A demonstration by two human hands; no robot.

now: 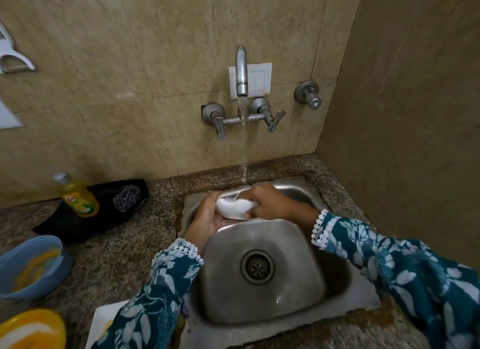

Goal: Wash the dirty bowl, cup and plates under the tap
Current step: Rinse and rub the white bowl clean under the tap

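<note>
Just under the tap (241, 73), at the back edge of the sink (259, 296), both hands hold a small white dish, most likely the cup (235, 207), in the running water. The left hand (207, 218) cradles it from below, fingers curled round it; the right hand (270, 202) clasps its far side. To do this well, turn it slowly so the stream reaches every face, rub inside with the right fingers, and keep it low to limit splashing. The blue bowl (28, 265), yellow plate (31, 330) and white plate (104, 320), left of the sink, wait unwashed.
</note>
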